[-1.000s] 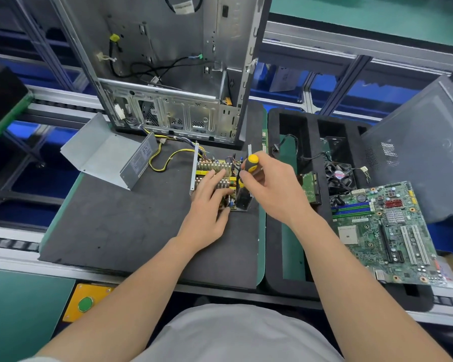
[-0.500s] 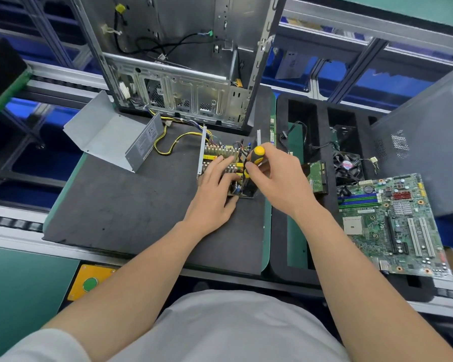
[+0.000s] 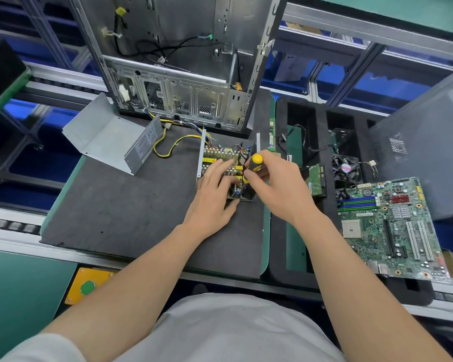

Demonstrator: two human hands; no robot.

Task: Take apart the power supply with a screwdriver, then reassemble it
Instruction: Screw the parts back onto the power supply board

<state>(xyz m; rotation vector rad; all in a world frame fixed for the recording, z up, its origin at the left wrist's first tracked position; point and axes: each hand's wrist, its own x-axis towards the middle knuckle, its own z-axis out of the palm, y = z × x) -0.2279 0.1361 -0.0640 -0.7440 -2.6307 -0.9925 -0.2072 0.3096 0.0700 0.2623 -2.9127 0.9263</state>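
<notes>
Standing at the back of the desk, one open computer case is cut off at the top of the view. One grey side panel leans at the right, partly out of view. One bent metal power supply cover lies left of centre; its label carries print too small to read. One motherboard rests on a black foam tray, beside one fan whose round sticker is illegible. The opened power supply sits on the dark mat mid-desk, largely hidden under both hands. The left hand lies flat on its circuit board, fingers spread, gripping nothing. The right hand has a closed grip around one yellow-and-black screwdriver, held upright; its tip is hidden.
</notes>
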